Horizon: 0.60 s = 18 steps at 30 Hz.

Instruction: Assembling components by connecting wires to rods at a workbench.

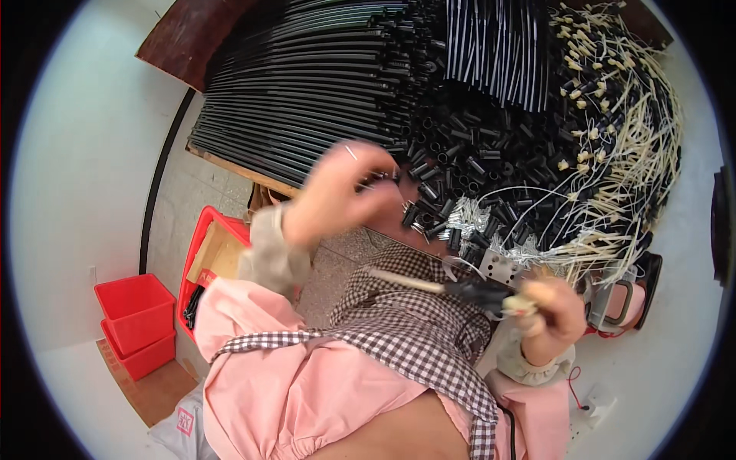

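My right hand (553, 316) is closed round a small cream-coloured connector (523, 305). A black sleeve (475, 292) and a pale wire end (406, 280) stretch leftward from it, above my checked apron. My left hand (345, 188), smeared by motion, hovers at the near edge of the table with its fingers curled. Whether anything lies between those fingers I cannot make out. Just beyond it are long black rods (299, 107) laid side by side and a heap of short black tubes (468, 149). Small silvery pieces (468, 217) are piled near the table's front.
Pale wires with cream connectors (644, 153) spread over the table's right side. More black rods (494, 50) lie at the back. A metal block with holes (502, 268) stands before my right hand. Red bins (136, 303) and a red crate (188, 257) are on the left.
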### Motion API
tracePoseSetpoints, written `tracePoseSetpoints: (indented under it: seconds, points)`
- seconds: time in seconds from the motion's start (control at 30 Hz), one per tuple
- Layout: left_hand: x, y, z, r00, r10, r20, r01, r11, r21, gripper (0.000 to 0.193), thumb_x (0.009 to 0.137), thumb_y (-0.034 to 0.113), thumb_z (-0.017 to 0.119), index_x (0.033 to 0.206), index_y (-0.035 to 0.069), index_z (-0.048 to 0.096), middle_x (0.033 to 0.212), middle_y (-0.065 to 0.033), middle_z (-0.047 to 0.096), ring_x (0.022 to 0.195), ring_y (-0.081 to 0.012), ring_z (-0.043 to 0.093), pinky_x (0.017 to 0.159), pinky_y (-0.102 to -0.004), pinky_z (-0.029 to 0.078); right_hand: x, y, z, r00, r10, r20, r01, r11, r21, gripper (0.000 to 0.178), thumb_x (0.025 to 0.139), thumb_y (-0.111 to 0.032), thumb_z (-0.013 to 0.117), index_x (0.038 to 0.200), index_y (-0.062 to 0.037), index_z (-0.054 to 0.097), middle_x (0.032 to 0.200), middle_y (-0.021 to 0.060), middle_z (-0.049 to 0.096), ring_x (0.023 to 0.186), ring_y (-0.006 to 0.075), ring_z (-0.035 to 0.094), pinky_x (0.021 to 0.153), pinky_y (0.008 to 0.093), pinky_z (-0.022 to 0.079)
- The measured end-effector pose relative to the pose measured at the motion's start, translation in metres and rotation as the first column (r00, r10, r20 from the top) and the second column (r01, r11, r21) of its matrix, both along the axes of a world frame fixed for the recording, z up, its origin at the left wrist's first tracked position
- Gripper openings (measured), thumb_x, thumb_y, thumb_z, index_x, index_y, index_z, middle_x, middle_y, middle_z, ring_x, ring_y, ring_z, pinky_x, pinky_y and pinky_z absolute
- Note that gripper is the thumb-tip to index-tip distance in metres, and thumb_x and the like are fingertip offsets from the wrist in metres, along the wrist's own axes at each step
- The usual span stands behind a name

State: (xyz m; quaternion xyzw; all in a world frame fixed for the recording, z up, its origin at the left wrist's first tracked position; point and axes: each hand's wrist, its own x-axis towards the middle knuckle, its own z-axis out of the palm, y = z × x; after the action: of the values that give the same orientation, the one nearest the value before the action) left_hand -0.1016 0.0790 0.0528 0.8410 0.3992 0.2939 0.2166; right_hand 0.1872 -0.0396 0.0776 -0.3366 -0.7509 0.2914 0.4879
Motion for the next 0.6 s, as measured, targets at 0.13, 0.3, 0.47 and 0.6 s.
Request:
tracePoseSetpoints:
  seconds: [0.13,0.3,0.47,0.6]
  points:
    - [-0.066,0.075,-0.043,0.934,0.103,-0.343,0.077,0.878,0.472,0.027,0.071,0.004,0.067,0.097,0.003,0.06,0.095,-0.0105,0.061,0.084,-0.0266,0.06,0.075,-0.0341,0.05,0.001,-0.018,-0.019,0.79,-0.42,-0.447,0.294,0.899,-0.325,0.037,0.083,-0.023,0.069,0.102,0.0056,0.056,0.08,0.0124,0.061,0.053,0.0137,0.055,0.047,0.022,0.044]
    - [-0.059,0.076,-0.036,0.978,-0.073,-0.195,0.156,0.878,0.452,0.026,0.071,0.004,0.066,0.096,0.004,0.06,0.09,-0.0096,0.06,0.08,-0.0257,0.06,0.07,-0.0334,0.05,0.025,-0.02,-0.017,0.563,-0.635,-0.529,0.605,0.753,-0.26,0.042,0.089,-0.033,0.06,0.1,0.0054,0.049,0.079,0.0118,0.059,0.052,0.0143,0.056,0.043,0.0222,0.044]
    - [-0.018,0.04,0.012,0.972,-0.233,0.029,0.224,0.957,0.183,0.027,0.071,0.006,0.067,0.098,0.006,0.062,0.08,-0.0056,0.057,0.067,-0.0236,0.057,0.057,-0.0323,0.047,0.028,-0.019,0.003,0.375,-0.777,-0.506,0.826,0.527,-0.198,0.046,0.092,-0.04,0.051,0.1,0.0048,0.048,0.078,0.0108,0.055,0.049,0.0152,0.054,0.04,0.0244,0.044]
    - [-0.002,0.023,0.044,0.935,-0.328,-0.133,0.354,0.89,0.289,0.032,0.072,0.011,0.069,0.103,0.007,0.064,0.071,-0.0045,0.054,0.061,-0.021,0.055,0.054,-0.0309,0.045,0.033,-0.026,0.002,0.438,-0.776,-0.454,0.794,0.571,-0.211,0.047,0.093,-0.042,0.045,0.101,0.0045,0.048,0.08,0.0106,0.051,0.053,0.0165,0.054,0.044,0.0256,0.045]
